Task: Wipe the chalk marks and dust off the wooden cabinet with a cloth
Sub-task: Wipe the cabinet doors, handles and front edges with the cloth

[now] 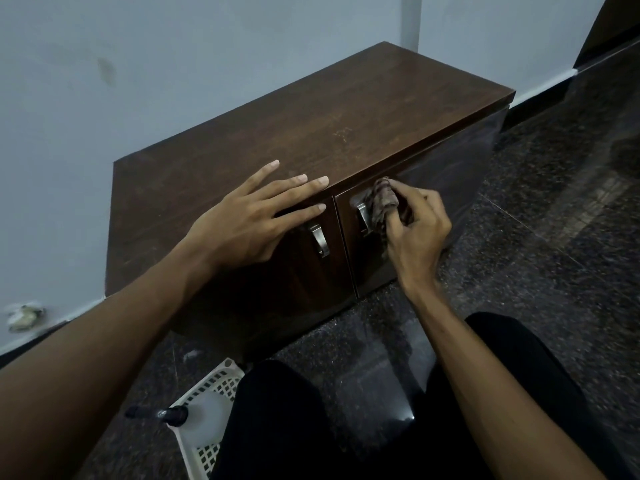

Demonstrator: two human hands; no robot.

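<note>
A low dark wooden cabinet (311,126) stands against the wall, with two front doors and metal handles. Faint pale marks (341,135) show on its top, right of centre. My left hand (256,216) lies flat on the front edge of the top, fingers spread, holding nothing. My right hand (415,230) grips a bunched brownish cloth (382,199) and presses it against the upper part of the right door, beside that door's handle (363,213). A whitish smear sits just left of the cloth near the door's top corner. The left door's handle (318,239) is uncovered.
A white lattice basket (207,386) holding a spray bottle with a black nozzle (162,414) sits on the dark speckled floor at the lower left. My knees in black trousers (277,420) are close in front of the cabinet. The pale wall runs behind it.
</note>
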